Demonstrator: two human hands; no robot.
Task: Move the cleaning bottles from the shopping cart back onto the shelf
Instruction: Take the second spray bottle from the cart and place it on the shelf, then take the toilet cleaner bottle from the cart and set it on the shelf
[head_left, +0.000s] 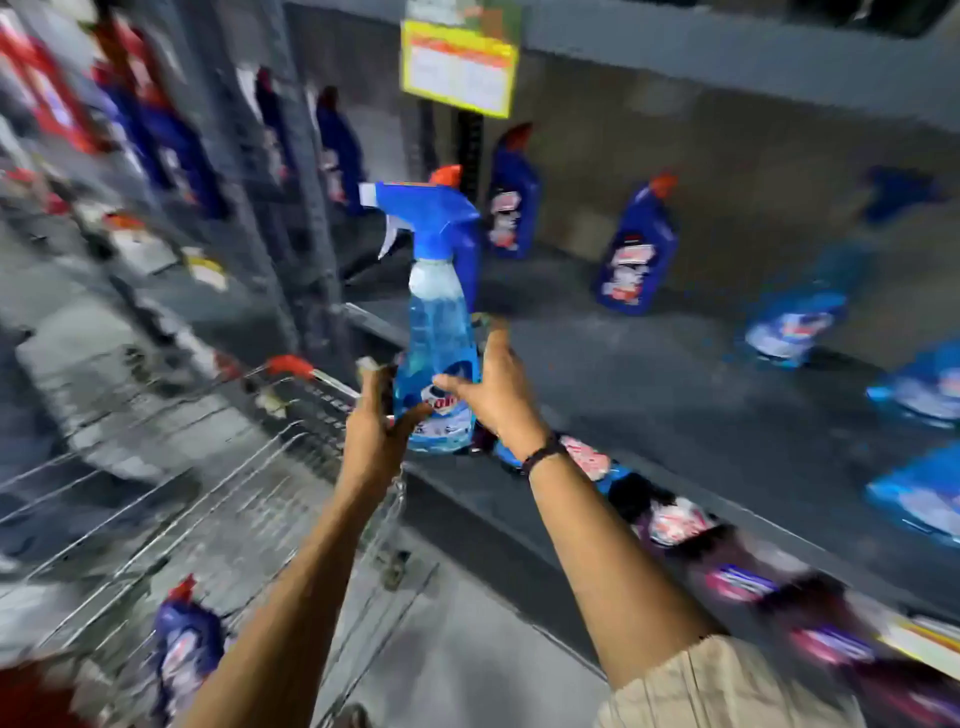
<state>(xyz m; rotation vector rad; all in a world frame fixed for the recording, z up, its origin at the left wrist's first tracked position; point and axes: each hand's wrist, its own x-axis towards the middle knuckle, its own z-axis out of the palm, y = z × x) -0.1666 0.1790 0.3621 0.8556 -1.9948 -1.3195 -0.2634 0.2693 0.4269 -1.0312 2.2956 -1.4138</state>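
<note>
A clear light-blue spray bottle (439, 332) with a blue trigger head stands upright over the front edge of the grey shelf (649, 374). My left hand (375, 431) grips its lower left side and my right hand (496, 387) grips its right side. Whether its base touches the shelf is unclear. Lower left is the wire shopping cart (171, 519), with a dark-blue, red-capped bottle (184, 644) lying in it. Dark-blue, red-capped bottles (511, 200) (636, 249) stand further back on the shelf.
Light-blue bottles and packs (795, 322) sit at the right of the shelf, blurred. A yellow price tag (460, 67) hangs from the shelf above. Purple and pink bottles (675, 519) fill the lower shelf. A grey upright post (306, 208) separates the neighbouring bay of blue bottles.
</note>
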